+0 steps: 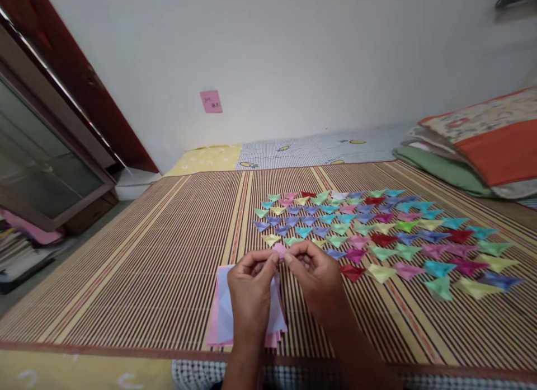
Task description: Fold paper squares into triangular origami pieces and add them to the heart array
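Between my two hands is a small piece of pink folded paper (279,248), pinched from both sides. My left hand (253,272) is closed on its left edge, above a stack of paper sheets (224,303) with a pale blue one on top and pink ones beneath. From the right, my right hand (312,267) grips the other edge with thumb and fingertips. Fingers cover part of the paper, so its full shape is hidden. Rows of folded paper pieces (348,228) in many colours spread out beyond and to the right of my hands.
Everything lies on a striped bamboo mat (168,255) over a bed. Folded bedding (474,149) is piled at the back right. A pink note (211,101) sticks to the white wall (293,60). A glass-fronted cabinet (46,149) stands at the left.
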A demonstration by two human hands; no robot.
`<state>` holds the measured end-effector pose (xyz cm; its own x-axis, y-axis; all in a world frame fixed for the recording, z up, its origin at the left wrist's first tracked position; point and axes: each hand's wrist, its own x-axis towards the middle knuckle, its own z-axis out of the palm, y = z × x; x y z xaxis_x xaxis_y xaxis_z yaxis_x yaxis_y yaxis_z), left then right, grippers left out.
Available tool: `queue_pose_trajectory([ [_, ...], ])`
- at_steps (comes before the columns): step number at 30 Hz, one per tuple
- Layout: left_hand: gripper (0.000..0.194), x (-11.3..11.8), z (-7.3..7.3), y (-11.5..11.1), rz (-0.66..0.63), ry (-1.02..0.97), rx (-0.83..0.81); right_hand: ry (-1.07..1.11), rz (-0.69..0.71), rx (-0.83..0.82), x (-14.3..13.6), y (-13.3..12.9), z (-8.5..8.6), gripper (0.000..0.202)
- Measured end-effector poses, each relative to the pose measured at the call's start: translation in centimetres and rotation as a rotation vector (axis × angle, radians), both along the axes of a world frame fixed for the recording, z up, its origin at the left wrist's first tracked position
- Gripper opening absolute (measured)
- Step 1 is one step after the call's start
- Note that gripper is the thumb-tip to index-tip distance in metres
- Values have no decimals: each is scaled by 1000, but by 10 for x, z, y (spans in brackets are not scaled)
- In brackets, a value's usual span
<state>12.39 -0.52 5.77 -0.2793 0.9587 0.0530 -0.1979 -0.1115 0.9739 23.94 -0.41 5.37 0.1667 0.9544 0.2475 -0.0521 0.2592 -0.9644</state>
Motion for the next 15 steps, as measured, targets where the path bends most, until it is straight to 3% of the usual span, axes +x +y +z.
queue_pose_trajectory([
  [11, 21, 7, 4, -2, 24, -39, 62, 11, -22, 8, 0, 4, -7, 9],
  [15, 30, 3, 2, 2, -85, -83, -4, 0, -41, 35, 2, 3, -6, 10],
])
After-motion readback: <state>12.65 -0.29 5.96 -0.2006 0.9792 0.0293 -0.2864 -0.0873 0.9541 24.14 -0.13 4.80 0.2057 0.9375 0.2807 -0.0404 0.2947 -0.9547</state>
